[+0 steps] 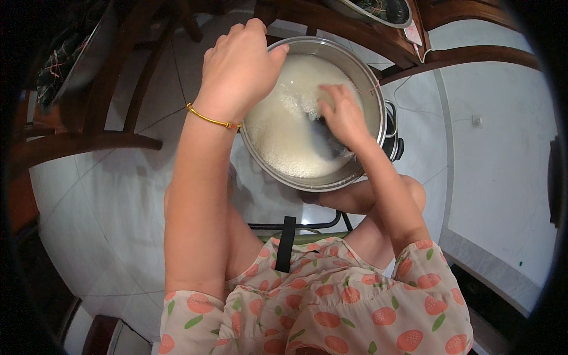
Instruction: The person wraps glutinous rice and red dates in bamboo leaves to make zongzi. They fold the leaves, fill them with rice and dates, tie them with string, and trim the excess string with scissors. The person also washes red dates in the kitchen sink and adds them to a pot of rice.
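Note:
A wide metal pot [371, 64] stands on the floor in front of me, holding cloudy white liquid [316, 68]. White grains or foam [290, 165] gather along its near side; I cannot tell which. Inside the rim, my right hand [344, 116] is low over the liquid, fingers apart. Beneath its palm shows a dark bluish patch whose nature is unclear. Over the pot's left rim hovers my left hand [242, 65], back upward, thumb apart from the bent fingers. A yellow bracelet [210, 119] circles that wrist. The left fingertips are partly hidden, and no held object shows in either hand.
Dark wooden chairs [89, 142] flank the pot on the left and far side. A metal basin [355, 12] at the back holds dark green bundles, and more string-tied bundles [59, 68] are at far left. A white power strip [413, 34] trails a cord.

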The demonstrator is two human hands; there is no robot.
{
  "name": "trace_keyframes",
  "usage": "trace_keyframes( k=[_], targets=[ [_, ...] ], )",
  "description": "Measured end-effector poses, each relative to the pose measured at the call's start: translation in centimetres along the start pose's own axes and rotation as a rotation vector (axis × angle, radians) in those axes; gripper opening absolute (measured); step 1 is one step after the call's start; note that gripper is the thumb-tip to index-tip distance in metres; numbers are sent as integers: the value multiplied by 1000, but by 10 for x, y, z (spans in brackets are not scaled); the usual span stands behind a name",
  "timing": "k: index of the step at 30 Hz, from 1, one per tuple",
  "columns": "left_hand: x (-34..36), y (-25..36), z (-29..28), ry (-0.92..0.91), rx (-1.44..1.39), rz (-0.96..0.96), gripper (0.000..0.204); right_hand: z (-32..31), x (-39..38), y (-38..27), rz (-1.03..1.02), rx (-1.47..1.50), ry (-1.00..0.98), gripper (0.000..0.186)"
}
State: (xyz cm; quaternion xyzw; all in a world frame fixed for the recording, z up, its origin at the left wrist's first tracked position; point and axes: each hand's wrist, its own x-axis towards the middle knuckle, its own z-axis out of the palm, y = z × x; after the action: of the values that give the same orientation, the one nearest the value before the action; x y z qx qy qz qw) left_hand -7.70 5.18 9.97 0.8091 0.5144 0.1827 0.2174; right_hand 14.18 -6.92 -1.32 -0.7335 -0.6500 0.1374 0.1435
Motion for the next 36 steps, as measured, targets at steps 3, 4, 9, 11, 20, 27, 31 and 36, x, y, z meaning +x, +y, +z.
trace_keyframes(
  k=[3, 4, 9, 11, 20, 27, 31, 36],
  targets=[
    [-2, 0, -2, -2, -1, -5, 53, 0, 22, 15, 165, -101, 23, 49],
    [-2, -1, -2, -3, -2, -8, 53, 2, 28, 18, 175, -67, 19, 54],
    [-2, -3, -3, 11, -10, -5, 53, 25, 51, 17, 274, 56, -3, 73],
    [-1, -3, -3, 18, -27, 5, 52, 36, 55, 13, 240, -5, 0, 74],
    [-2, -4, -3, 11, -12, -8, 52, 42, 52, 8, 102, 232, -101, 59],
    [-2, -6, -2, 19, -11, 4, 54, 19, 35, -1, 337, 642, -423, 46],
    [-2, -6, -2, 11, -15, -8, 54, 4, 19, -15, 198, 714, -475, 42],
    [-1, -6, -3, 16, -7, -8, 56, -16, 19, -8, 108, 698, -521, 38]
  ],
)
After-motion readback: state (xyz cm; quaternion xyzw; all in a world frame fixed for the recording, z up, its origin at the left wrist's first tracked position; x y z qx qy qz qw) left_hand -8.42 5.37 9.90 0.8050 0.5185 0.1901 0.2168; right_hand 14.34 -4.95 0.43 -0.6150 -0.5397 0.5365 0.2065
